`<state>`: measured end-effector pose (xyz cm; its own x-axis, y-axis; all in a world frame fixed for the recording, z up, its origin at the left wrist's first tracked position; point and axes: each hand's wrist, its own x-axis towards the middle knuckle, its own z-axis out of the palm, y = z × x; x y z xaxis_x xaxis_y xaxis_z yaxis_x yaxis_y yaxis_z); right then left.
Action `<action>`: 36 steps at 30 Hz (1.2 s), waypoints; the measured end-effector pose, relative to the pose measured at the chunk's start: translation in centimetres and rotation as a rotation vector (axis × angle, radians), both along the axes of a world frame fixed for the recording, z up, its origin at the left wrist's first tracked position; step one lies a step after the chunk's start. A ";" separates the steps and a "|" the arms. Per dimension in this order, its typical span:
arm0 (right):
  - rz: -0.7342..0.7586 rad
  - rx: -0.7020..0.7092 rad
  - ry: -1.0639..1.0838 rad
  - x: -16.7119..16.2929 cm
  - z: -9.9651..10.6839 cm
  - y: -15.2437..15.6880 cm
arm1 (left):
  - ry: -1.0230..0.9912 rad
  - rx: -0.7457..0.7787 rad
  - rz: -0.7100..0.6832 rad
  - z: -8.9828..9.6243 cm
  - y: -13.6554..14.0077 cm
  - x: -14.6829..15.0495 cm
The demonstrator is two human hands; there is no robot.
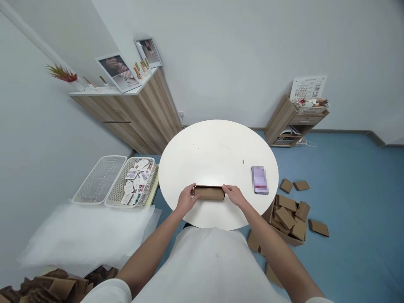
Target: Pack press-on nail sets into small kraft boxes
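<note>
A small brown cardboard box (209, 193) lies at the near side of the round white table (214, 147), its long side across in front of me. My left hand (187, 198) is closed on its left end, with the thumb on the near face. At the right end my right hand (232, 194) grips the box, fingers at the upper corner. A dark line runs along the far top edge of the box; whether its lid is fully down I cannot tell. To the right of my right hand rests a phone (260, 180) with a lit, blurred screen.
On the floor at right, a carton (288, 219) overflows with small brown boxes, and more lie around it. White baskets (131, 183) stand at left, one holding printed cards. Below them is white wrapping sheet (91, 231). A wooden cabinet (132, 113) stands behind left, a small shelf unit (284, 122) behind right.
</note>
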<state>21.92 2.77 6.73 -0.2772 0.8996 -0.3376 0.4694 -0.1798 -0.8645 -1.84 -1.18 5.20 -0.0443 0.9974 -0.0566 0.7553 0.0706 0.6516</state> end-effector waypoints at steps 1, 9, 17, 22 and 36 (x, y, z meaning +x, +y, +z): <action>-0.012 -0.009 0.008 0.0 -0.1 0.0 | -0.011 0.003 0.002 0.0 0.0 0.0; -0.110 -0.078 0.132 0.6 -1.7 -0.8 | -0.279 -0.121 0.135 -0.2 -0.4 -0.2; -0.165 -0.113 0.113 0.4 -4.4 -3.6 | -0.552 -0.307 0.168 -2.4 -2.1 -0.4; -0.147 -0.056 0.076 0.1 -4.5 -5.1 | -0.556 -0.226 0.064 -3.1 -2.9 -1.1; -0.238 -0.018 -0.024 -3.1 -4.7 -10.8 | -0.311 -0.254 -0.086 -4.2 -5.8 -2.2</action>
<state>18.83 -8.08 2.01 -0.0496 0.9323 -0.3582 0.4322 -0.3033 -0.8492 -4.02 -6.93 0.96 0.0968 0.9492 -0.2995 0.5355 0.2039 0.8195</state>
